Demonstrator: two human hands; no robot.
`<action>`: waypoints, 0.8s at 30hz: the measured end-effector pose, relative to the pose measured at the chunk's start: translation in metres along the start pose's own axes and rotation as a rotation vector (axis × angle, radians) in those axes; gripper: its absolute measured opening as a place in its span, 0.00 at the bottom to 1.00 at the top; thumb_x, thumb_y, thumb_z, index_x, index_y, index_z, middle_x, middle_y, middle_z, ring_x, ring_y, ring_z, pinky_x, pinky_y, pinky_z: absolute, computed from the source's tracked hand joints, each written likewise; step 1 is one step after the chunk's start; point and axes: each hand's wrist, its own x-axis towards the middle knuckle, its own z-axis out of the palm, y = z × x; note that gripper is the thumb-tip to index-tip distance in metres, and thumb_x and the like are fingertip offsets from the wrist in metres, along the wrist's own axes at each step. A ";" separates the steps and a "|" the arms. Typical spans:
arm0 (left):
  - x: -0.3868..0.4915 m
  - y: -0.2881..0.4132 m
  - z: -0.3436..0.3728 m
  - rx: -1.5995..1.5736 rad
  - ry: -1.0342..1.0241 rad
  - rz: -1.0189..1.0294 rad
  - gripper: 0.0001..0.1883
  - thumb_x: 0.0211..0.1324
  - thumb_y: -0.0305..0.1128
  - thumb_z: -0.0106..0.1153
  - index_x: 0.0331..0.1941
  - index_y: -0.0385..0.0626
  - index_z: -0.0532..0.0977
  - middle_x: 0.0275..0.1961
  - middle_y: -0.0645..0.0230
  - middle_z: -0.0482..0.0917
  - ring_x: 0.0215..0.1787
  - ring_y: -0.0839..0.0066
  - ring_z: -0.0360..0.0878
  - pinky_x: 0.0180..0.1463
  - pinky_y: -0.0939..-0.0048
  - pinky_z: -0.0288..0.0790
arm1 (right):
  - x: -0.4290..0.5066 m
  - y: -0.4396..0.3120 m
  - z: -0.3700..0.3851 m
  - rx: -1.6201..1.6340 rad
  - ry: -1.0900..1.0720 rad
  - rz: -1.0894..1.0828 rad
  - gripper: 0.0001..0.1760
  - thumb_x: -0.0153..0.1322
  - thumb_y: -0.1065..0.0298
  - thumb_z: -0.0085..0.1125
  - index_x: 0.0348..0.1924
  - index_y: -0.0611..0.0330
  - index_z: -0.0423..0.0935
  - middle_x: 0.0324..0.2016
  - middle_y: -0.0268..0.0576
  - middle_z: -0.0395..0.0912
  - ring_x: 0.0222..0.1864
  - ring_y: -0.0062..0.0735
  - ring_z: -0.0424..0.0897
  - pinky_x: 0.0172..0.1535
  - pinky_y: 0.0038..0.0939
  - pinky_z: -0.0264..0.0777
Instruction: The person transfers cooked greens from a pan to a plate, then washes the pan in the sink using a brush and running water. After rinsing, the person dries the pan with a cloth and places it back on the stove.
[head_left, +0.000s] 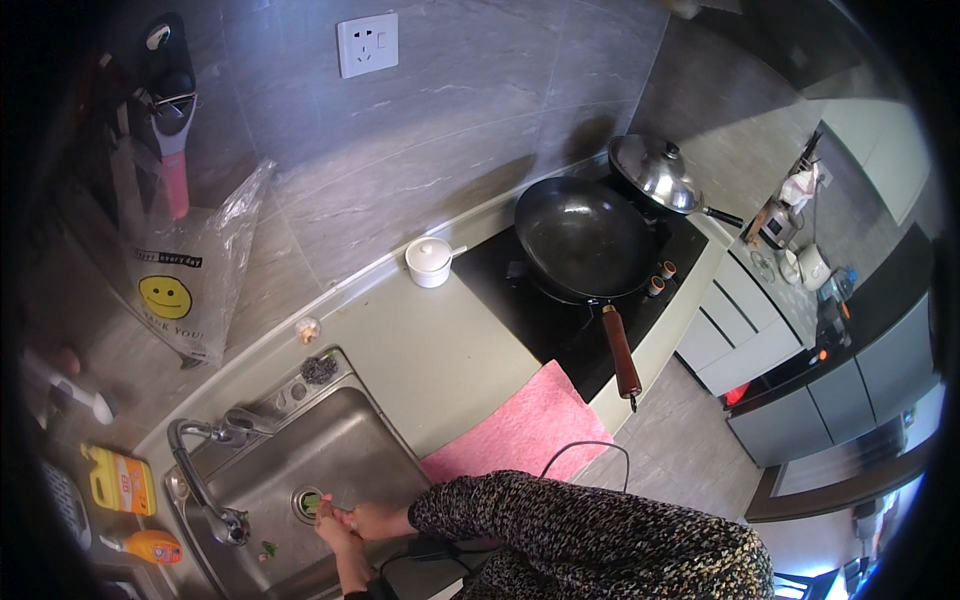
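Over the stainless steel sink (360, 420), my left hand (339, 528) and my right hand (375, 519) are pressed together, fingers overlapping. Whether anything is between them cannot be made out. Just beyond the fingertips lies the drain (302, 504), with a green leafy scrap (311, 502) in it. More green scraps (269, 550) rest on the sink floor to the left. A chrome faucet (196, 465) arches over the basin's left side, and no water stream is visible from it.
A steel wool scrubber (319, 369) and garlic (307, 330) sit behind the sink. Yellow detergent jug (124, 481) and orange bottle (154, 547) stand left. Rightward are a pink cloth (525, 427), a lidded white pot (430, 262), a wok (585, 236) on the cooktop and a lidded pan (660, 176).
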 end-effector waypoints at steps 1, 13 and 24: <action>0.001 -0.003 -0.001 -0.027 0.014 -0.059 0.08 0.62 0.31 0.47 0.40 0.44 0.74 0.18 0.81 0.60 0.16 0.87 0.57 0.17 0.79 0.57 | -0.001 0.003 0.001 0.004 0.013 0.009 0.20 0.69 0.54 0.48 0.43 0.63 0.70 0.26 0.61 0.77 0.30 0.64 0.77 0.34 0.53 0.69; -0.057 0.086 0.015 0.065 -0.438 0.226 0.26 0.60 0.46 0.57 0.58 0.44 0.67 0.44 0.68 0.73 0.46 0.77 0.72 0.47 0.72 0.68 | -0.036 -0.095 -0.118 0.918 -0.113 0.251 0.29 0.65 0.47 0.61 0.45 0.66 0.69 0.29 0.48 0.78 0.25 0.38 0.80 0.23 0.33 0.76; -0.151 0.095 0.120 -0.135 -1.061 0.098 0.43 0.53 0.51 0.60 0.67 0.45 0.54 0.67 0.61 0.61 0.62 0.63 0.67 0.65 0.60 0.62 | -0.209 -0.118 -0.322 1.183 -0.190 -0.102 0.34 0.72 0.40 0.46 0.55 0.64 0.65 0.39 0.50 0.79 0.36 0.43 0.82 0.32 0.42 0.80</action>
